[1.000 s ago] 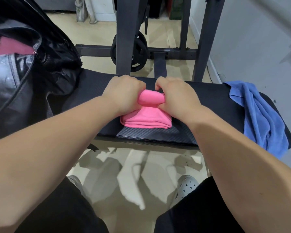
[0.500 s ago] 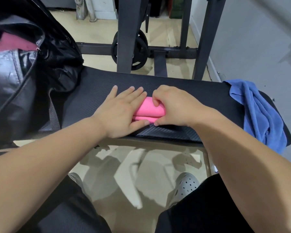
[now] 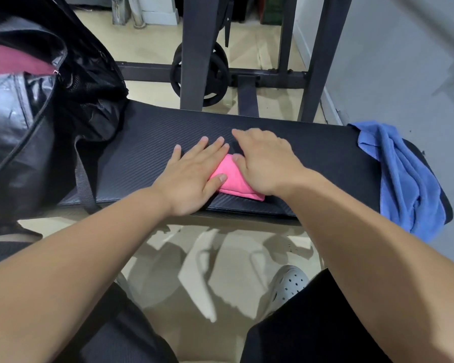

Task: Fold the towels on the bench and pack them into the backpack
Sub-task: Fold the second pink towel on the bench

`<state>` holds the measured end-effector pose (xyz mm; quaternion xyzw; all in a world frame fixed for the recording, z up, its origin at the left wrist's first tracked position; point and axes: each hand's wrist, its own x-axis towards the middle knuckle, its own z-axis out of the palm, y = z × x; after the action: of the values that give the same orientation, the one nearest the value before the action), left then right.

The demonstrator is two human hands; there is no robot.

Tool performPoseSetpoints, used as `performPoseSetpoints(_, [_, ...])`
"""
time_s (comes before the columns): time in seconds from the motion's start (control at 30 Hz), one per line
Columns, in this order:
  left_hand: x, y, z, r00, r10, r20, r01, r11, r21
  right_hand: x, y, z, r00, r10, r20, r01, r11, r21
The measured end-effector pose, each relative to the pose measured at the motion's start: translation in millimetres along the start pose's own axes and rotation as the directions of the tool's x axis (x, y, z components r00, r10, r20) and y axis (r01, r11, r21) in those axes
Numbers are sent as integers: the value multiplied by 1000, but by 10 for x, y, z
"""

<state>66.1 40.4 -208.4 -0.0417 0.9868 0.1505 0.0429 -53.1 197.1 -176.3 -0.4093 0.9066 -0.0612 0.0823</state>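
Uncurled now, the right hand (image 3: 265, 163) lies flat beside the left hand (image 3: 192, 176), both pressing the folded pink towel (image 3: 232, 180) at the front edge of the tabletop (image 3: 147, 142); their palms hide most of it.

the black counter (image 3: 147, 163) carried a folded pink towel (image 3: 233, 183) at centre, a blue towel (image 3: 404, 179) at three o'clock, a backpack (image 3: 37, 127) at nine o'clock.

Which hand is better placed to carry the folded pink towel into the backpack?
Left, probably. The left hand lies flat on the pink towel, nearer the backpack, open at the left end of the bench; the right hand would have to cross over.
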Motion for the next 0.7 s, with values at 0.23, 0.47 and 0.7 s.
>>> performPoseSetpoints(0.23, [77, 86, -125, 993, -113, 40, 119, 972, -203, 14, 146, 50, 976, 74, 206, -61, 996, -68])
performPoseSetpoints(0.47, [346, 107, -178, 976, -216, -2, 215, 973, -90, 40, -122, 0, 968, 114, 222, -98, 992, -83])
performPoseSetpoints(0.7, [283, -15, 59, 974, -207, -89, 195, 973, -127, -15, -146, 378, 994, 112, 7, -112, 991, -70])
